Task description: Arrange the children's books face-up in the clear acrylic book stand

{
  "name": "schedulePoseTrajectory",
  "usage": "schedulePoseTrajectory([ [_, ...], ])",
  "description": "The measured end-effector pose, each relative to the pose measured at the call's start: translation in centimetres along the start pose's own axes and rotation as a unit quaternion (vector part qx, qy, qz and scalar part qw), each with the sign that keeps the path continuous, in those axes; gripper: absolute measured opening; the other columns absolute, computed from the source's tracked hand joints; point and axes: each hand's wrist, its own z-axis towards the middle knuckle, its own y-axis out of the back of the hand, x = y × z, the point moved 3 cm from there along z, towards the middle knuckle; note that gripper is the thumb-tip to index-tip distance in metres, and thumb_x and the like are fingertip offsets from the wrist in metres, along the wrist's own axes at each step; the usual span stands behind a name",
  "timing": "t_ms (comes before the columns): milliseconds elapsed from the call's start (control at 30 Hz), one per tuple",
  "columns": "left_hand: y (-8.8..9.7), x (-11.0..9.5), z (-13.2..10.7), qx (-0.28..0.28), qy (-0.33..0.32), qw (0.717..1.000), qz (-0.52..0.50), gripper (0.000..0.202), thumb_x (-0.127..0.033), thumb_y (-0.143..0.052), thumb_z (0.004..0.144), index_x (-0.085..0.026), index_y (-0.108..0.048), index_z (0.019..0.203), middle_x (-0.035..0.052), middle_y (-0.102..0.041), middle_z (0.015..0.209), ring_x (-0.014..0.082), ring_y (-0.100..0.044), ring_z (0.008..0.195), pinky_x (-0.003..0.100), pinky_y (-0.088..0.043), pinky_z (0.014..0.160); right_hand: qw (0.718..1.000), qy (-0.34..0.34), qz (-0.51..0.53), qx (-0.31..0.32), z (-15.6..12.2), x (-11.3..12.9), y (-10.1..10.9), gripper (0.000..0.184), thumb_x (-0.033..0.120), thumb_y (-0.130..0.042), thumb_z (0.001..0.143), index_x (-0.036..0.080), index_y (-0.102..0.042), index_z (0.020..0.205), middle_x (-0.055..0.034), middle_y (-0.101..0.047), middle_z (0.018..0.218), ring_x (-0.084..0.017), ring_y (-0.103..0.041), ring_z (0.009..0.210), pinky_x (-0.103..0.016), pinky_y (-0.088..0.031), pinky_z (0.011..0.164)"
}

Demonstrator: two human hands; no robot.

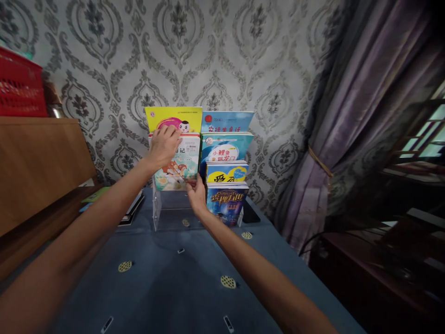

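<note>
A clear tiered stand [157,211] with picture books stands on the blue tablecloth. At its left side, a white book with an orange figure on its cover [181,168] rests in front of a yellow book [174,112]. My left hand [164,146] curls over the white book's upper left part, fingers at its top edge. Lower down, my right hand [196,194] grips the same book near its bottom right corner. On the stand's right side are a light blue book [227,119], a teal book [225,144], a blue-and-yellow book [222,172] and a dark blue book [225,204].
A black phone-like object [251,212] lies right of the stand. Stacked books or papers [134,211] lie to its left, near a wooden cabinet [41,162] bearing a red basket [21,83]. A purple curtain [323,139] hangs on the right, before patterned wallpaper [222,55].
</note>
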Motion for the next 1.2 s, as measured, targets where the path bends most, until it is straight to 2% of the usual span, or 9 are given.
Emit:
schedulePoseTrajectory([
  [300,-0.5,-0.1,-0.1,-0.014,0.007,1.0,0.014,0.034,-0.024,-0.044,0.101,-0.013,-0.058,0.129,0.0149,-0.061,0.124,0.0315,-0.053,0.114,0.046,-0.042,0.097,0.999,0.006,0.029,0.018,-0.4,-0.3,0.1,0.072,0.021,-0.058,0.079,0.013,-0.04,0.149,-0.0123,-0.073,0.111,-0.026,-0.069,0.099,-0.042,-0.055,0.092],
  [500,0.3,0.4,-0.5,0.022,-0.032,0.999,-0.012,0.039,-0.022,-0.041,0.1,-0.012,-0.053,0.136,0.0167,-0.059,0.129,0.0312,-0.053,0.117,0.047,-0.041,0.101,0.998,-0.025,0.025,0.044,-0.5,-0.1,0.7,0.076,0.022,-0.06,0.077,0.013,-0.04,0.15,-0.0118,-0.073,0.112,-0.027,-0.069,0.102,-0.042,-0.053,0.095],
  [633,1.3,2.0,-1.5,0.022,-0.018,0.999,-0.021,0.043,-0.025,-0.046,0.098,-0.012,-0.049,0.138,0.0182,-0.055,0.136,0.0327,-0.048,0.127,0.048,-0.037,0.107,0.998,-0.023,0.013,0.048,-0.6,0.2,1.0,0.075,0.022,-0.06,0.077,0.014,-0.042,0.149,-0.011,-0.073,0.113,-0.026,-0.069,0.102,-0.04,-0.053,0.096],
  [767,1.2,5.2,-3.6,-0.035,0.056,0.996,-0.063,0.049,-0.029,-0.05,0.094,-0.012,-0.045,0.14,0.0177,-0.054,0.134,0.0315,-0.048,0.127,0.047,-0.038,0.109,0.999,-0.013,-0.004,0.043,-1.3,0.3,1.0,0.07,0.022,-0.06,0.077,0.017,-0.046,0.146,-0.0096,-0.073,0.11,-0.025,-0.069,0.099,-0.039,-0.053,0.095],
  [867,0.3,7.5,-5.4,-0.06,0.115,0.985,-0.117,0.051,-0.027,-0.051,0.09,-0.011,-0.044,0.138,0.0174,-0.057,0.128,0.0293,-0.053,0.122,0.045,-0.043,0.107,0.999,-0.01,-0.019,0.04,-2.7,0.1,0.7,0.067,0.02,-0.058,0.077,0.016,-0.049,0.143,-0.0099,-0.073,0.107,-0.025,-0.069,0.097,-0.041,-0.053,0.094],
  [933,-0.2,8.2,-6.4,-0.062,0.135,0.978,-0.144,0.055,-0.025,-0.05,0.087,-0.013,-0.042,0.141,0.0164,-0.058,0.128,0.0284,-0.055,0.121,0.044,-0.045,0.106,0.998,-0.01,-0.025,0.049,-4.2,-0.3,0.4,0.066,0.019,-0.057,0.076,0.016,-0.051,0.142,-0.0102,-0.073,0.107,-0.025,-0.069,0.096,-0.041,-0.054,0.092],
  [1067,0.2,7.7,-7.0,-0.053,0.094,0.984,-0.141,0.063,-0.018,-0.046,0.086,-0.015,-0.037,0.148,0.0164,-0.055,0.137,0.029,-0.049,0.13,0.046,-0.039,0.112,0.995,-0.018,-0.03,0.09,-7.7,-1.1,0.3,0.063,0.02,-0.057,0.078,0.018,-0.053,0.14,-0.0116,-0.071,0.112,-0.025,-0.068,0.1,-0.04,-0.056,0.087],
  [1200,0.8,7.2,-6.5,-0.025,0.075,0.991,-0.111,0.058,-0.018,-0.044,0.087,-0.018,-0.043,0.146,0.0144,-0.056,0.135,0.0282,-0.051,0.126,0.044,-0.041,0.111,0.992,-0.023,-0.031,0.12,-10.8,-1.9,0.9,0.06,0.02,-0.056,0.078,0.02,-0.055,0.139,-0.011,-0.07,0.115,-0.024,-0.068,0.101,-0.04,-0.056,0.088],
])
